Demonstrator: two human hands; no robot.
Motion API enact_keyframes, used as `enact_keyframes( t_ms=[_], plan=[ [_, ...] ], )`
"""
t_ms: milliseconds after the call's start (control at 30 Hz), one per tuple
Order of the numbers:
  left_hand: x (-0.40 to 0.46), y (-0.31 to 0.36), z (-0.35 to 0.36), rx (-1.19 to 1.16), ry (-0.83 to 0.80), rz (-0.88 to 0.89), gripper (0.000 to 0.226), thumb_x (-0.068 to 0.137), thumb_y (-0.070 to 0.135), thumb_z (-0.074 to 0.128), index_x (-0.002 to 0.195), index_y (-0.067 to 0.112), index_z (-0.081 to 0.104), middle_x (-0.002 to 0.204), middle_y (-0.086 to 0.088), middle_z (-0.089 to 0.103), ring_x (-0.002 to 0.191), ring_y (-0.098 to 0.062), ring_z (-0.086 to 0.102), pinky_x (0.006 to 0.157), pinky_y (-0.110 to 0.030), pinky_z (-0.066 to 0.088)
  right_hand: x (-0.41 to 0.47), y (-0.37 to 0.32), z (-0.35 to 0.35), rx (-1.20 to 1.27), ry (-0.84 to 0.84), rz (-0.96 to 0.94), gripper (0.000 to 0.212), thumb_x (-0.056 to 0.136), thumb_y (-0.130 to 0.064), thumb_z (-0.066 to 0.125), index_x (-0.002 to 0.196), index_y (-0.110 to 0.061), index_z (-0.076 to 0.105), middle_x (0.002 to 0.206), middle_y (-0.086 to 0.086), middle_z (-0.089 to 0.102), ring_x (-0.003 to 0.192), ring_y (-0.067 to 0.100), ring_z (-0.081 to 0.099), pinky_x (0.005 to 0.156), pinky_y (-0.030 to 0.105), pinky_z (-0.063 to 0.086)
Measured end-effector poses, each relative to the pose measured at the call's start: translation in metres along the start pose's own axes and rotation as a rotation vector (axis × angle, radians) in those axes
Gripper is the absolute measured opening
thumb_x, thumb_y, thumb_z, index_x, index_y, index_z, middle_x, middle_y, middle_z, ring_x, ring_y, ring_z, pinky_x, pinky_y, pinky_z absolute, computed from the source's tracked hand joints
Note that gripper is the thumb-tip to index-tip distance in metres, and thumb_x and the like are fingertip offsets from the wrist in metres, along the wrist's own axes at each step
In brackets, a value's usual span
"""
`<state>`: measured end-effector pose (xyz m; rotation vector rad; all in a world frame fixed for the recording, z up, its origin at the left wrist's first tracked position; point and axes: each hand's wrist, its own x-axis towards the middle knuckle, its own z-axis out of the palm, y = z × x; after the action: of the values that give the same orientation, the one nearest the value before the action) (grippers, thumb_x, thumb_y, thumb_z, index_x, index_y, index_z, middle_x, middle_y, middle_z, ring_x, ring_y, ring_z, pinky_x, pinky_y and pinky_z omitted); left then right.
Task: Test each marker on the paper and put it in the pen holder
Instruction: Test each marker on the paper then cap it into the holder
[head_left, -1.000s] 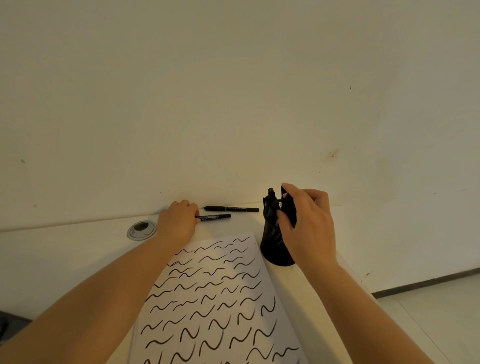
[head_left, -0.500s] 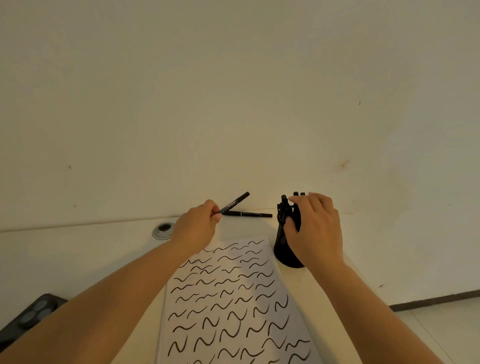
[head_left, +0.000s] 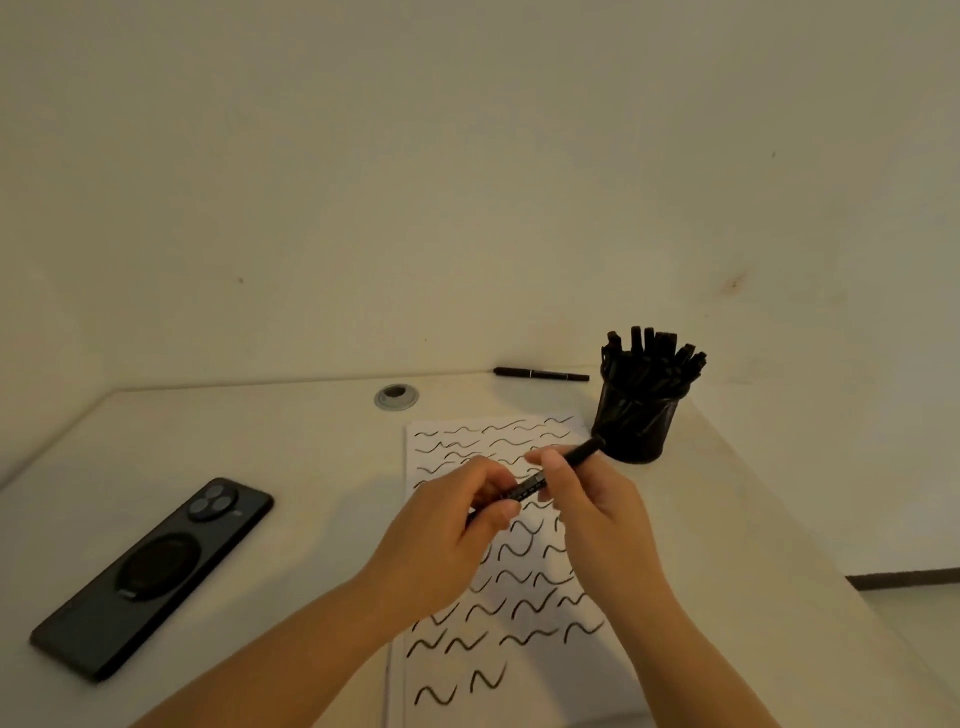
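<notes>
two hands over the paper (head_left: 524, 613), one sheet, the left hand (head_left: 447, 540) and right hand (head_left: 597, 509) sharing one marker (head_left: 535, 486). one more loose marker (head_left: 540, 374) just behind the paper. one pen holder (head_left: 636, 415) at its far right corner, crammed, too bunched to count. one phone (head_left: 150, 577) left of the paper, one grommet (head_left: 396, 398).

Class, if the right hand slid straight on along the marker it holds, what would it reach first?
Probably the pen holder: the right hand grips a marker whose far end points at its base, though depth is unclear.
</notes>
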<state>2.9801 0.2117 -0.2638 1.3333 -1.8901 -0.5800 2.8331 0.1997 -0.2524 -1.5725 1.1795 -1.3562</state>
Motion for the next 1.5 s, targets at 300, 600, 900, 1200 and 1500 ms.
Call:
enact_keyframes(
  t_ms=[300,600,900,1200,1500],
  plan=[
    [-0.043,-0.001,-0.01,-0.232,-0.113,-0.131,0.028,0.086,0.052,0.037,0.082,0.041,0.062,0.055,0.013,0.048,0.046,-0.005,0.035,0.045,-0.013,0.03,-0.04,0.003,0.005,0.258,0.125,0.16,0.033,0.096,-0.029,0.039,0.077,-0.023,0.066,0.053,-0.008,0.055,0.054,0.003,0.048,0.055,0.016,0.043],
    [-0.05,0.021,-0.015,-0.321,-0.301,-0.196,0.027,0.097,0.026,0.039,0.075,0.027,0.055,0.049,0.014,0.045,0.049,-0.003,0.038,0.053,-0.017,0.034,-0.055,-0.009,0.014,0.152,-0.133,-0.018,0.031,0.095,-0.022,0.04,0.075,-0.022,0.064,0.05,-0.011,0.054,0.051,-0.001,0.048,0.053,0.01,0.041],
    [-0.053,0.038,-0.018,0.149,-0.094,-0.052,0.024,0.094,0.038,0.038,0.07,0.033,0.043,0.051,0.014,0.049,0.05,-0.003,0.045,0.05,-0.02,0.031,-0.041,-0.014,0.013,0.087,0.027,0.062,0.03,0.092,-0.025,0.044,0.065,-0.024,0.057,0.048,-0.007,0.049,0.043,0.0,0.045,0.044,0.01,0.036],
    [-0.07,-0.017,-0.033,0.24,0.026,-0.147,0.017,0.093,0.037,0.042,0.077,0.035,0.046,0.062,0.012,0.061,0.06,-0.011,0.059,0.06,-0.038,0.049,-0.036,0.017,-0.049,0.026,0.199,0.195,0.023,0.087,-0.029,0.057,0.069,-0.015,0.063,0.043,-0.006,0.051,0.041,0.002,0.042,0.05,0.024,0.034],
    [-0.053,-0.02,0.007,0.195,-0.18,-0.041,0.015,0.093,0.044,0.036,0.082,0.04,0.045,0.086,0.006,0.066,0.071,-0.007,0.055,0.064,-0.029,0.046,-0.076,0.035,-0.022,-0.112,-0.061,0.058,0.008,0.082,-0.021,0.057,0.074,-0.023,0.058,0.063,-0.008,0.065,0.059,0.008,0.06,0.057,0.02,0.049]
  ],
)
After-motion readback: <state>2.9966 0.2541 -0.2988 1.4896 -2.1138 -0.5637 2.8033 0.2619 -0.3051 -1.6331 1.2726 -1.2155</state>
